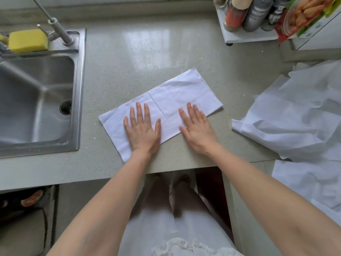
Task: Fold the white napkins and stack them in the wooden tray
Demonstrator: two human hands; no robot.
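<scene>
One white napkin [162, 109] lies flat on the countertop [129, 52], to the right of the sink [36, 93], set at a slant to the counter's front edge. It reads as a long rectangle, so at least one fold appears made; a crease line crosses its middle.

Left hand [142, 128]: fingers straight and spread, palm down, pressing the napkin's near-left part. Grasps nothing.
Right hand [196, 130]: fingers straight, palm down, lying across the napkin's near long edge, partly on cloth, partly on bare counter. Grasps nothing.

Judgement: the step in hand is smoothing or flattening after a fold. Task is early. This napkin likely needs a further fold across the middle crease before stacking.

Remaining stock: a loose pile of unfolded white napkins [299, 115] sits well right of the sink, at the counter's right end, some spilling over the front edge.

The wooden tray is not in view; number already stacked cannot be told.

Other items: yellow sponge [27, 40] on the sink's back ledge beside the faucet [57, 28]; a rack of bottles [247, 19] far right of the sink, at the back of the counter.

Obstructions: none seen between the hands and the pile.
</scene>
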